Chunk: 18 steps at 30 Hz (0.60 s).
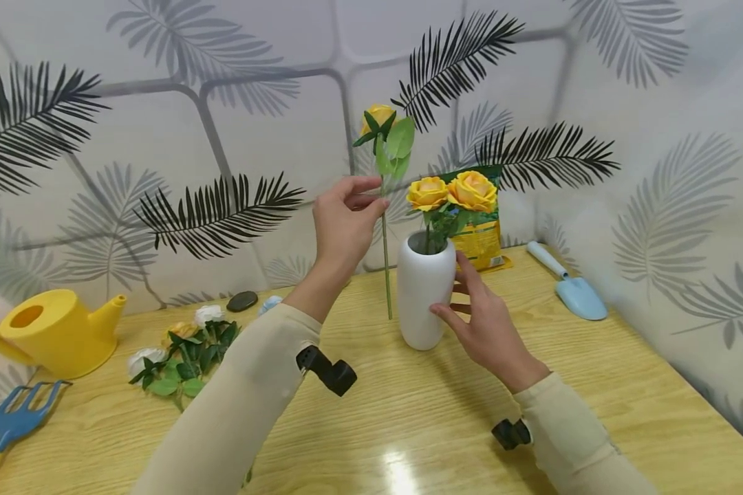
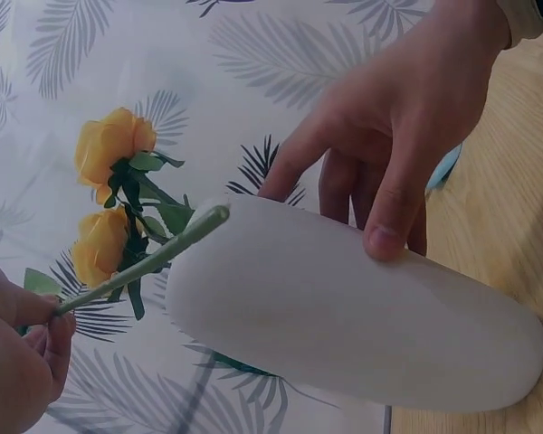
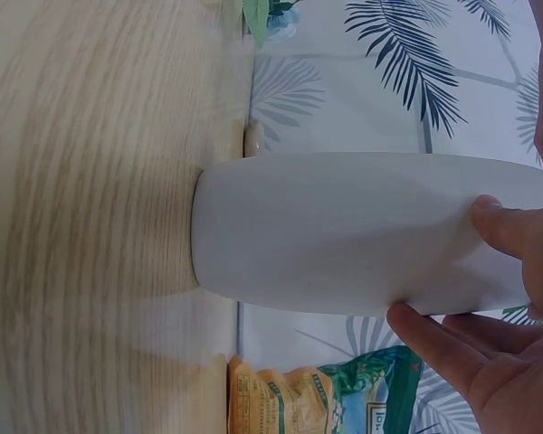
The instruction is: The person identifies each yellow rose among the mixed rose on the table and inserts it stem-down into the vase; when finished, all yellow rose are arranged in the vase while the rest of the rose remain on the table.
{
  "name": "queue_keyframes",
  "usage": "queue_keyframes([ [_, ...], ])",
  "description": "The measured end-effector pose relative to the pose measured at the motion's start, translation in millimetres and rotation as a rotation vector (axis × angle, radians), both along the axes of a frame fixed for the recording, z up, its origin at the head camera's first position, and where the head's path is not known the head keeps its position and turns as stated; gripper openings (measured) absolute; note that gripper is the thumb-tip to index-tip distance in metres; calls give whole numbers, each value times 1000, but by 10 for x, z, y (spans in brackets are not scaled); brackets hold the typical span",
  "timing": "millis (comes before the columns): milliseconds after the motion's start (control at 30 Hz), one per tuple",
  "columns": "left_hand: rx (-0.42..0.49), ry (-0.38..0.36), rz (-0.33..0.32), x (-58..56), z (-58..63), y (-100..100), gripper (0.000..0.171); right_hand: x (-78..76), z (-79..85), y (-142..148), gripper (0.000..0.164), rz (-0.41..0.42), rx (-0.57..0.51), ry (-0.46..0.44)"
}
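Note:
My left hand [image 1: 345,223] pinches the green stem of a yellow rose [image 1: 380,118] between thumb and fingers. The rose is upright beside the white vase [image 1: 422,295], with its stem end hanging just left of the vase. Two other yellow roses [image 1: 450,192] stand in the vase's mouth. My right hand [image 1: 486,323] holds the vase from its right side, thumb on the front and fingers behind. In the left wrist view, the stem's cut end [image 2: 215,215] shows in front of the vase. The vase base rests on the table in the right wrist view.
White and yellow flowers [image 1: 186,350] lie on the table at left, near a yellow watering can [image 1: 62,333] and a blue hand fork [image 1: 18,419]. A dark stone [image 1: 242,301] lies behind. A yellow-green bag [image 1: 479,240] and light-blue trowel [image 1: 576,292] are by the wall.

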<state>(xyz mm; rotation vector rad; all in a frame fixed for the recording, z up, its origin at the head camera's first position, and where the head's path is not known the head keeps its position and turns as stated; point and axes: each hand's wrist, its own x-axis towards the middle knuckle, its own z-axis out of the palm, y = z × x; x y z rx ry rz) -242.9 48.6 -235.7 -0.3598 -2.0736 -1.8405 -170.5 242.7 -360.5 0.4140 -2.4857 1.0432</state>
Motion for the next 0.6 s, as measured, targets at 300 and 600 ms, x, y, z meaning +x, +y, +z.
queue_keyframes([
  [300,52,85,10,-118,144,151,27,-9,-36,11,92,3,-3,16],
  [600,120,177,41,-226,277,256,25,1,-48,19,90,6,1,44],
])
